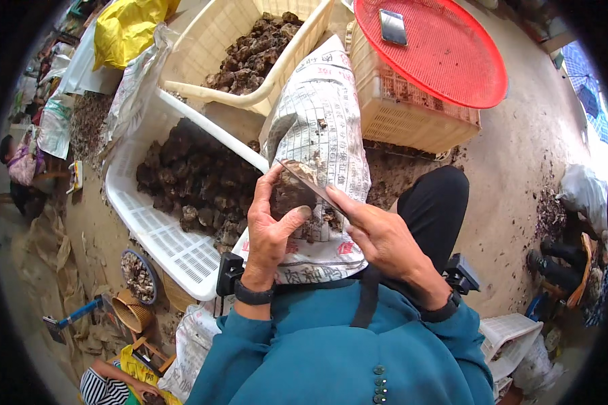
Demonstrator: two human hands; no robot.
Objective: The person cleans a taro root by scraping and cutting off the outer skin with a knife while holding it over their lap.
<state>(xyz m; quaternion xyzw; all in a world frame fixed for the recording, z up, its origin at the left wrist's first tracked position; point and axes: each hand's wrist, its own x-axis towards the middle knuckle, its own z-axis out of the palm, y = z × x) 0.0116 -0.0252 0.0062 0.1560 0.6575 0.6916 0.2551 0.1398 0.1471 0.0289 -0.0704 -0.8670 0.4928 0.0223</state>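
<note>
My left hand [270,233] is closed around a brown, lumpy root-like piece [289,196], its thumb lying over the near side. A pale patch shows at the piece's top edge. In my right hand [385,236] is a knife [309,182], its blade slanting up and left across that pale patch. Beneath both hands a white woven sack [321,128] with printing is spread over my lap, with dark crumbs on it. Just left of my left hand stands a white plastic basket [162,246] holding a heap of dark brown lumps [192,175].
Beyond it, a cream crate [213,98] holds more lumps [257,50]. A red round sieve [446,61] carrying a phone [393,27] rests on another crate [412,125]. At left are a blue-rimmed basin [154,283] and a wicker basket [130,312]. Other people sit nearby.
</note>
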